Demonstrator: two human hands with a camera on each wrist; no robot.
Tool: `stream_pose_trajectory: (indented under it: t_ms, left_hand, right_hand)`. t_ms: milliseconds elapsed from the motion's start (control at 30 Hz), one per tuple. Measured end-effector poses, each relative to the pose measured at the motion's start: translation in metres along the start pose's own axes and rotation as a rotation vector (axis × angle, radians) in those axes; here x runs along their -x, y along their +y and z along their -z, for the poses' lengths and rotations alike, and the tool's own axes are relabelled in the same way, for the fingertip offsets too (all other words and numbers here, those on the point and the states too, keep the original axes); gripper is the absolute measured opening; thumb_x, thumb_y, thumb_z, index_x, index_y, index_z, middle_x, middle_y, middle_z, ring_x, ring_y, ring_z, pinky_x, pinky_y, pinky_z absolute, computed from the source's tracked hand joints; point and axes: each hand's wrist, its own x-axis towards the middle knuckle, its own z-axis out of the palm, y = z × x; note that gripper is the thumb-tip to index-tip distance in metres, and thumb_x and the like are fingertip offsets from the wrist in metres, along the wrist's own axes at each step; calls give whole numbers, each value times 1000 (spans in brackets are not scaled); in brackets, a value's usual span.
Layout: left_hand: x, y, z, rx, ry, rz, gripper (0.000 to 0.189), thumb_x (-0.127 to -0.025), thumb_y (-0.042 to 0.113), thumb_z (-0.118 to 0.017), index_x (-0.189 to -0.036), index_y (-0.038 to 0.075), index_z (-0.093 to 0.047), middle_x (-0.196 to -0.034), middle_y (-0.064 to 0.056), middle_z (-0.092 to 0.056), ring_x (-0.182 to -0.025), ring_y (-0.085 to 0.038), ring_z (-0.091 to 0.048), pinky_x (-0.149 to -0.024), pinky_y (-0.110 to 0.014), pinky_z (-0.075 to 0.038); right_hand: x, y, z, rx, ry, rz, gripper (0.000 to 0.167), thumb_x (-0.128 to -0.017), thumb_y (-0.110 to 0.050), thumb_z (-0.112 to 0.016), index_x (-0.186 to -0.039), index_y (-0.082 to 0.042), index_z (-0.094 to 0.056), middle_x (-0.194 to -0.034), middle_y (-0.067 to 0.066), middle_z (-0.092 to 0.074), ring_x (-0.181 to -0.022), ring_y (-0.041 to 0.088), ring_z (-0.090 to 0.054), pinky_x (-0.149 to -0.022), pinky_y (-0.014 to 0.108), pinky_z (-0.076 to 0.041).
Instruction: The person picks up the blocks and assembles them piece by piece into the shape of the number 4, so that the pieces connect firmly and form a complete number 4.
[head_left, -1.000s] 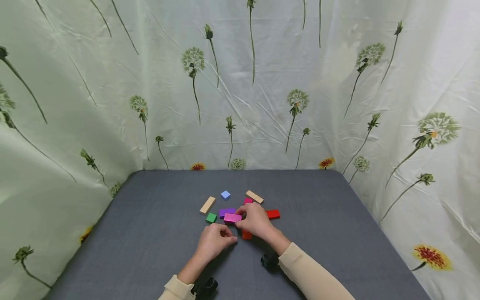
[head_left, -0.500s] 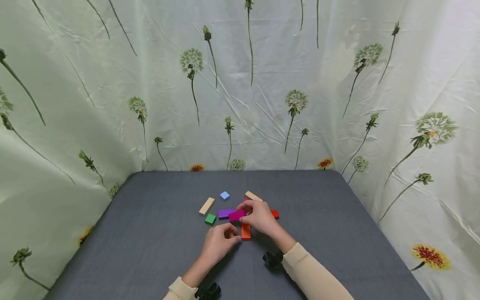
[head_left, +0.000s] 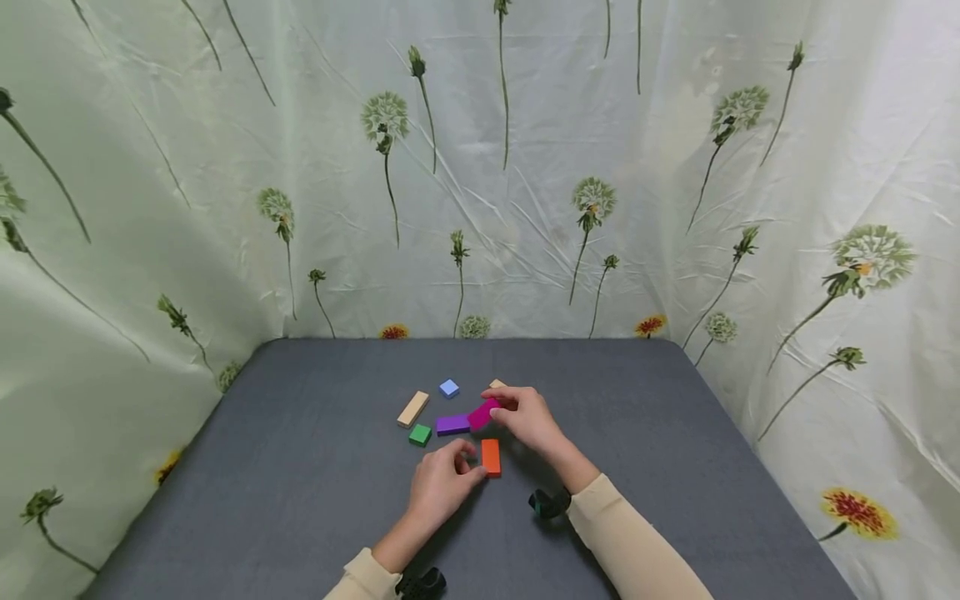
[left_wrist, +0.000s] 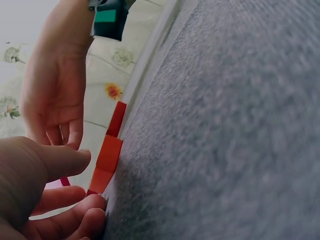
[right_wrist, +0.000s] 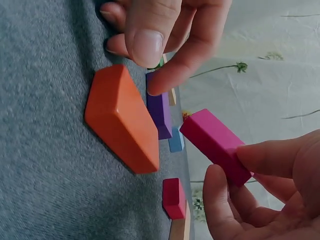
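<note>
Sleeves [head_left: 633, 542] are entering at the head view's bottom edge, which is cutting both off, and black wrist devices [head_left: 551, 504] are sitting beside the cuffs, the left one reaching almost to that edge. Ahead of them, the left hand [head_left: 442, 481] is holding nothing; its fingers are curving loosely, thumb and forefinger apart. Its thumb is hovering near an orange block [head_left: 491, 457] that is lying on the worktop [head_left: 300, 500]; whether they are touching, I cannot tell from the head view.

Just beyond, the right hand [head_left: 527, 417] is pinching a magenta block [head_left: 483, 414] between thumb and fingers, holding it tilted above the worktop; the fingertips are covering one end. From the head view the magenta block is overlapping the right end of a purple block [head_left: 452, 425]. A green block [head_left: 420, 435] is lying left of the purple one; in the right wrist view, fingers are hiding most of it.

The right hand is also concealing a red block [left_wrist: 117, 119] and a pink block [right_wrist: 173, 198] from the head view; only the wrist views are showing them. Farther back, one tan block [head_left: 413, 409] is lying fully visible, a blue block [head_left: 449, 388] is resting beyond it, and a second tan block [head_left: 498, 384] is mostly disappearing behind the right hand. Behind the worktop, a flowered curtain [head_left: 525, 275] is hanging.
</note>
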Motion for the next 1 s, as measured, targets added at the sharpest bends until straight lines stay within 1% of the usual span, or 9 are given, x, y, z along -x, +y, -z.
stream_pose_trajectory:
  t_ms: [167,300,367,467,600,667,733,867,1000]
  left_hand:
    - [0,2,-6,-3,9,-13,32,-81,27,-86,-108,18,-72,-64,12,-52,-53,-7,-46,-52,-27,-36]
    - [-1,0,-8,0,15,-52,37,-80,25,-86,-114,20,-72,-67,13,-54,-56,-6,-47,-54,-28,-38]
    - [-1,0,-9,-4,15,-74,38,-80,25,-87,-116,20,-73,-70,12,-54,-59,-5,-47,-55,-28,-38]
    - [-2,-2,-10,-15,9,-93,38,-80,25,-87,-116,22,-75,-73,10,-54,-60,-5,-47,-55,-27,-38]
    - [-2,-2,-11,-22,1,-96,34,-80,27,-86,-113,23,-78,-73,9,-54,-60,-5,-46,-54,-27,-37]
    - [-1,-2,-11,-19,-4,-88,32,-81,28,-86,-111,23,-79,-73,10,-53,-60,-5,-46,-54,-27,-37]
    - [-1,-2,-11,-18,-11,-82,30,-81,28,-86,-109,23,-79,-73,11,-52,-60,-4,-47,-54,-27,-37]
    - [-2,-2,-10,-29,-15,-79,29,-81,29,-85,-109,23,-80,-73,12,-52,-60,-4,-47,-54,-26,-38]
    - [-4,-2,-7,-38,-9,-96,28,-82,30,-85,-108,22,-80,-74,11,-54,-60,-3,-48,-54,-26,-39]
  right_hand:
    - [-1,4,1,-49,-13,-18,31,-98,-5,-63,-128,-10,-70,-117,9,-68,-76,18,-67,-72,41,-56]
    - [-3,6,1,-88,-18,-34,32,-100,-2,-60,-130,-8,-68,-121,13,-65,-77,20,-67,-75,46,-56]
    - [-5,8,0,-88,-13,-33,32,-100,-1,-60,-131,-7,-67,-120,13,-65,-78,20,-66,-75,45,-57]
    - [-7,12,0,-74,3,-33,31,-100,-2,-60,-131,-5,-65,-113,10,-65,-80,18,-65,-73,39,-57]
    - [-9,17,-1,-55,15,-30,27,-100,-2,-60,-127,-2,-63,-102,7,-65,-79,19,-64,-70,35,-55]
    - [-10,19,-1,-52,9,-28,25,-100,-2,-60,-125,-2,-64,-100,7,-65,-78,20,-64,-69,35,-55]
    - [-11,21,-1,-51,-4,-27,25,-100,-2,-59,-124,-2,-65,-104,7,-65,-82,19,-63,-70,35,-55]
    - [-14,23,-2,-24,-34,-16,24,-101,-3,-59,-124,-4,-67,-118,8,-66,-90,18,-63,-72,33,-55]
    - [-18,25,-3,9,-57,-9,25,-101,-4,-59,-124,-7,-68,-124,9,-65,-90,16,-63,-72,32,-55]
